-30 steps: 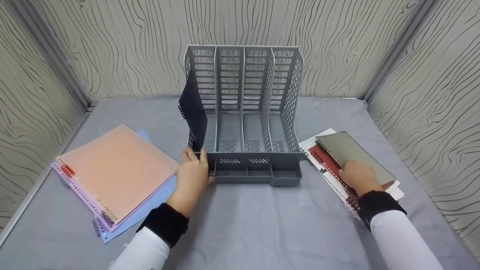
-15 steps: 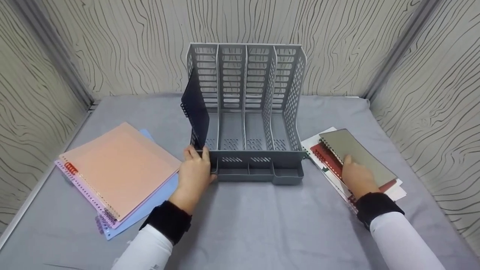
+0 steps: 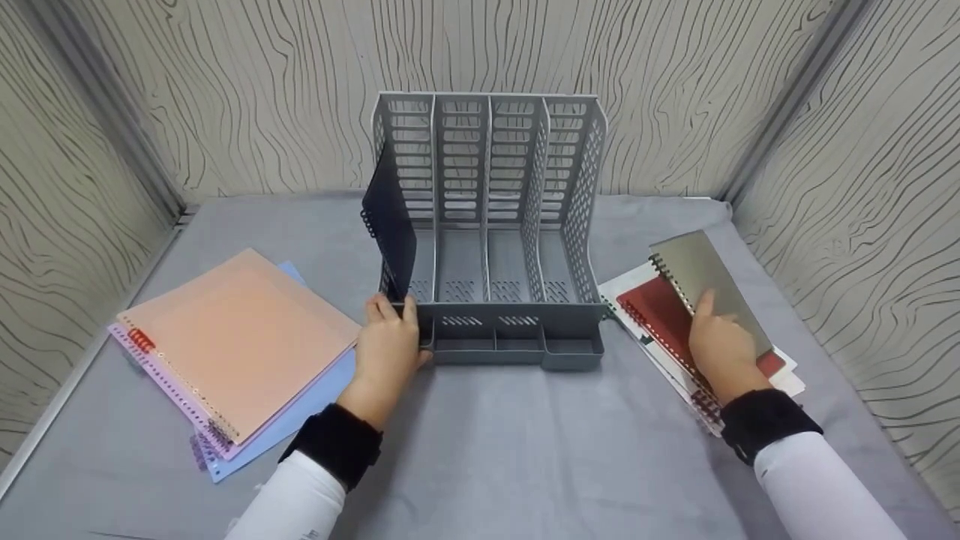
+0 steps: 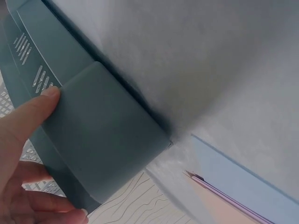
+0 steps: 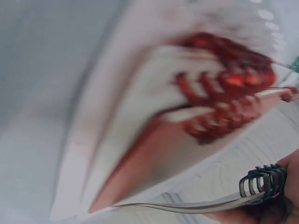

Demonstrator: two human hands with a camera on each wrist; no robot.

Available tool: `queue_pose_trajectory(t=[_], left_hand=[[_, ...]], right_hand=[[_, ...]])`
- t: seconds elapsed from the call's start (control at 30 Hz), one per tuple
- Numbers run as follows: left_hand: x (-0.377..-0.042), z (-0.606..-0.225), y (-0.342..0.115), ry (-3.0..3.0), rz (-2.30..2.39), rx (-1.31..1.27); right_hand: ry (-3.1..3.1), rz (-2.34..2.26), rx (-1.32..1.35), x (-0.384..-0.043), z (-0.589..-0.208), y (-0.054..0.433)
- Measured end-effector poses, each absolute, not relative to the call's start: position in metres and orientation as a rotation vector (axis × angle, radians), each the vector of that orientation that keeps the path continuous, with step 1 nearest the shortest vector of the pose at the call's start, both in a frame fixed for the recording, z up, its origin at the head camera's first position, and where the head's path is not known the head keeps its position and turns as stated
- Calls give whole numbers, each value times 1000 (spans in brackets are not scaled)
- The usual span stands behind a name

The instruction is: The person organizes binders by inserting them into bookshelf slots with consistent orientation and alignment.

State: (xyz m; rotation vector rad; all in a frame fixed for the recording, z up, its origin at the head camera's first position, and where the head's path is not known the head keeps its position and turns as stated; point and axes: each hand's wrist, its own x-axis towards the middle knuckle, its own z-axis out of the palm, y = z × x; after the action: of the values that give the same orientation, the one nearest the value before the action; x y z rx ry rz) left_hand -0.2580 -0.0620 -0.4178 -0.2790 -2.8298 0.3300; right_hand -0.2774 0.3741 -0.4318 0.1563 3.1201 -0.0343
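Observation:
My left hand (image 3: 386, 349) grips the front left corner of a grey plastic file organizer (image 3: 514, 313). In the left wrist view its thumb lies on the small front compartment (image 4: 107, 130), with the other fingers behind the panel. A dark spiral notebook (image 3: 395, 229) stands in the leftmost slot, its coil toward the outside. At right, my right hand (image 3: 724, 349) pinches a grey-green spiral notebook (image 3: 697, 262) near its coil, index finger on the cover. The right wrist view shows this notebook (image 5: 187, 207) edge-on, raised off the pile. Beneath it lies a red notebook (image 3: 660, 315).
White-covered notebooks (image 3: 626, 281) lie under the red one. On the left, a peach binder notebook (image 3: 240, 337) is stacked over purple (image 3: 161, 394) and blue (image 3: 319, 397) ones. Patterned panels (image 3: 487, 45) enclose the grey cloth-covered table (image 3: 517, 450).
The grey-green notebook has turned and lifted toward the back, uncovering more of the red one. My right hand now holds it near the coil. My left hand stays on the organizer's corner.

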Motion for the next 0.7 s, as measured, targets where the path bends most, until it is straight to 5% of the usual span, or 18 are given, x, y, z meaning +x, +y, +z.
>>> queue_pose_trajectory(t=[0.7], left_hand=[[-256, -416, -62, -2830, 339, -288]], right_hand=[[3413, -333, -101, -268, -397, 302]])
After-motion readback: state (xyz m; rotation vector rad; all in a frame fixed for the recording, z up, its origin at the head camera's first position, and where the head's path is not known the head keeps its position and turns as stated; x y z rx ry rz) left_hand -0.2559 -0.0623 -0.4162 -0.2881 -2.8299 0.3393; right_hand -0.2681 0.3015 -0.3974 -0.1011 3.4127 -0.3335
